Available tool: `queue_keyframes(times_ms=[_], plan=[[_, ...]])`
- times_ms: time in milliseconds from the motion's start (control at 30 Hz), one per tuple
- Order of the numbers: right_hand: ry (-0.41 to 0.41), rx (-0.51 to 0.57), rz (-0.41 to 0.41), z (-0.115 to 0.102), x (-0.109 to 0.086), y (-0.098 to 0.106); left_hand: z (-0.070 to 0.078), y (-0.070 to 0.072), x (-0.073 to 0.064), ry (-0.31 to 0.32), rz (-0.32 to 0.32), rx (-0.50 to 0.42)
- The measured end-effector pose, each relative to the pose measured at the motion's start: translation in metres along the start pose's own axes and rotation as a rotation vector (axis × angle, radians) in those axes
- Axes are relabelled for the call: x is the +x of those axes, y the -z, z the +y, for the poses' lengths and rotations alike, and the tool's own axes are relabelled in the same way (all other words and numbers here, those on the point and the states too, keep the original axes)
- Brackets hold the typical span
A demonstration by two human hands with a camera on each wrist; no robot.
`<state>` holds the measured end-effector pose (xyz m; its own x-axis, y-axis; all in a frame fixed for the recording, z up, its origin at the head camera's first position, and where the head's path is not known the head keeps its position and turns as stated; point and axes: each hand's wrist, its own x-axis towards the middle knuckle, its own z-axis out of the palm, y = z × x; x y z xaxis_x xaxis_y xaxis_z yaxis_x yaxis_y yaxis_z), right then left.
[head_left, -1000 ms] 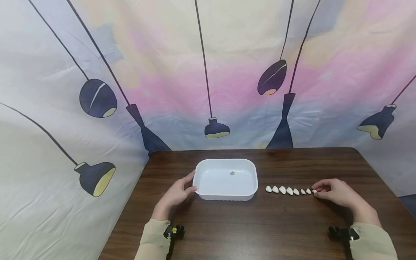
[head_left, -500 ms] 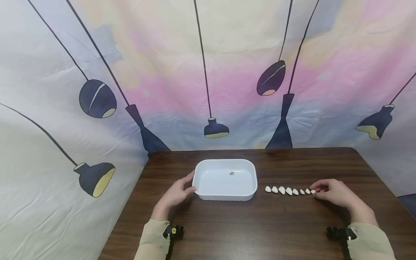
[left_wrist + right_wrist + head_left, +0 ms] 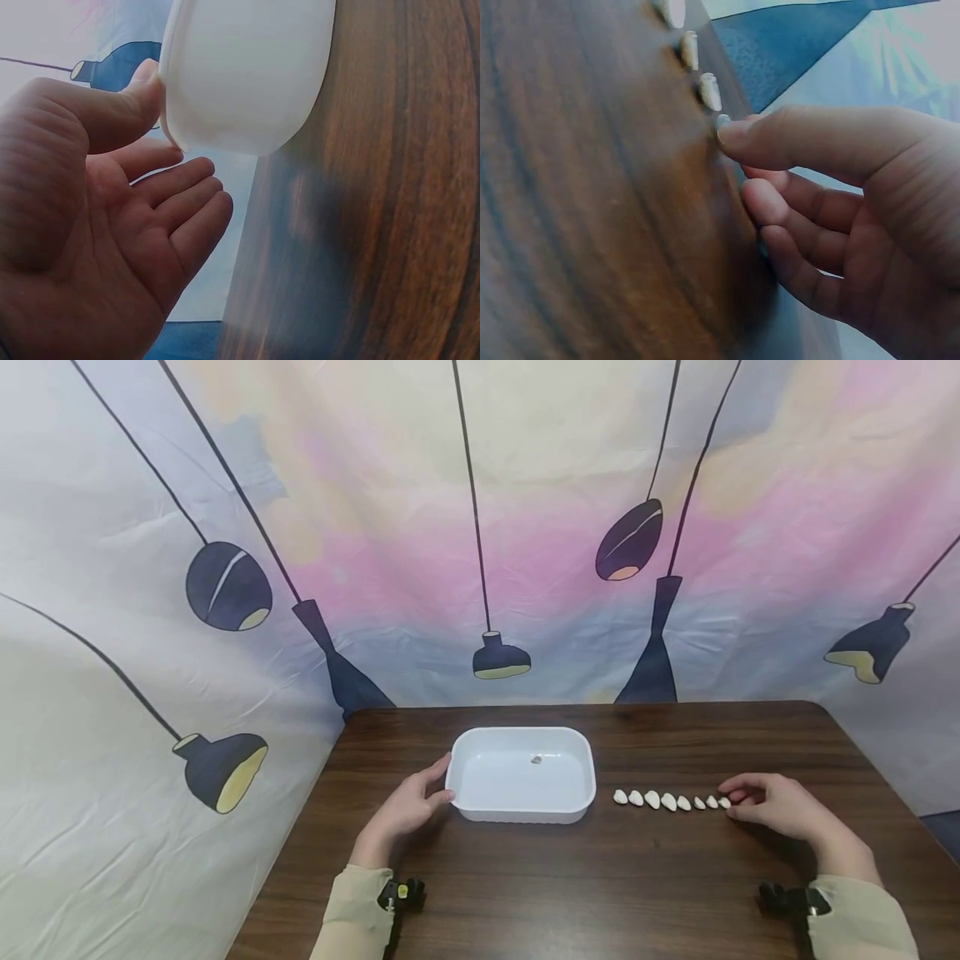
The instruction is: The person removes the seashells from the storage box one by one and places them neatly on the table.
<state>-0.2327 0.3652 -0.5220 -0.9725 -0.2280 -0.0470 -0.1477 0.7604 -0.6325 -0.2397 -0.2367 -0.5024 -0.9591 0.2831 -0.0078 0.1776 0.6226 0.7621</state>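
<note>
A white rectangular tray (image 3: 525, 817) stands on the wooden table, with one small greyish shell-like piece (image 3: 536, 760) in it. My left hand (image 3: 405, 810) holds the tray's left end. In the left wrist view the thumb lies along the rim and the index fingertip meets the end wall; the other fingers sit apart from it. Right of the tray, several small white shells (image 3: 668, 802) lie in a row. My right hand (image 3: 776, 806) is at the row's right end, thumb and index finger slightly spread around the last shell (image 3: 725, 803), partly covered by the thumb in the right wrist view.
The dark wooden table (image 3: 570, 893) reaches back to a cloth backdrop (image 3: 375, 485) printed with hanging lamps. Black camera mounts (image 3: 791, 900) sit on both wrists.
The right thumb and index finger have parted slightly from the last shell, which shows more fully. The left hand, tray and shell row keep their places; the view shifts slightly.
</note>
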Motion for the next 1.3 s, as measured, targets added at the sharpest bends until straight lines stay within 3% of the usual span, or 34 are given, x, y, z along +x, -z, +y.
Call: queue_keyframes(times_ms=[100,200,300,367,500,667,833,1000,1133,1300], plan=[[0.014,-0.005,0.051,-0.004,-0.001,0.003,-0.001,0.000,0.000,0.012,0.002,0.005],[0.055,-0.007,0.169,-0.019,0.003,0.003,-0.002,0.001,-0.001,0.016,0.004,0.005],[0.114,0.044,0.283,-0.047,0.010,-0.001,-0.002,0.000,0.001,0.008,0.004,0.005],[0.162,0.117,0.309,-0.072,0.018,-0.011,-0.002,0.000,0.000,0.004,0.007,0.006],[0.274,0.252,0.255,-0.121,0.039,-0.042,-0.001,0.001,-0.001,0.004,0.015,0.000],[0.357,0.276,0.122,-0.169,0.070,-0.080,0.000,0.000,-0.001,0.002,0.014,-0.007],[0.259,0.245,0.038,-0.201,0.092,-0.112,-0.002,-0.002,-0.001,-0.003,0.011,0.010],[0.163,0.093,0.072,-0.218,0.111,-0.134,-0.003,-0.004,-0.001,0.003,0.017,0.017],[0.160,-0.020,0.077,-0.224,0.123,-0.144,-0.003,-0.003,-0.001,0.013,0.013,0.017],[0.144,-0.004,0.070,-0.227,0.132,-0.150,-0.002,-0.002,0.000,0.015,0.009,0.016]])
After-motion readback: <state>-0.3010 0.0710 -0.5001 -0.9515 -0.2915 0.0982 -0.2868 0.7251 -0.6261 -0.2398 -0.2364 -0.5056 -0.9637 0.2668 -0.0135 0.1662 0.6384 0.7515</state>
